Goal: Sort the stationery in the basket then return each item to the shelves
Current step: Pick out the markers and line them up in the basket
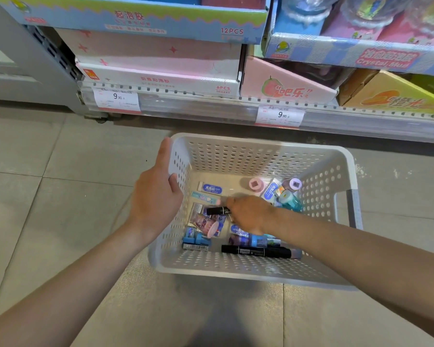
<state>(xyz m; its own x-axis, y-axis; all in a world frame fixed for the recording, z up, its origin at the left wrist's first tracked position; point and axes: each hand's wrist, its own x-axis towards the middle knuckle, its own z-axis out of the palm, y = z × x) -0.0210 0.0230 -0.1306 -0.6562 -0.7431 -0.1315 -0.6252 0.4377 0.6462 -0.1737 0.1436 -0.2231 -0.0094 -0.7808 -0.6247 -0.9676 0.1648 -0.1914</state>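
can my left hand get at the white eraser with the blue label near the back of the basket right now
Probably yes. The left hand holds the basket's left rim, and the eraser lies uncovered on the floor just inside that wall. The right hand, gripping a black marker, sits beside it, not over it.

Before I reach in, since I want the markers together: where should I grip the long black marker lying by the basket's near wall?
Take the long black marker at mid-barrel from above, fingers across it. It lies flat along the basket near wall, ends crowded, top bare.
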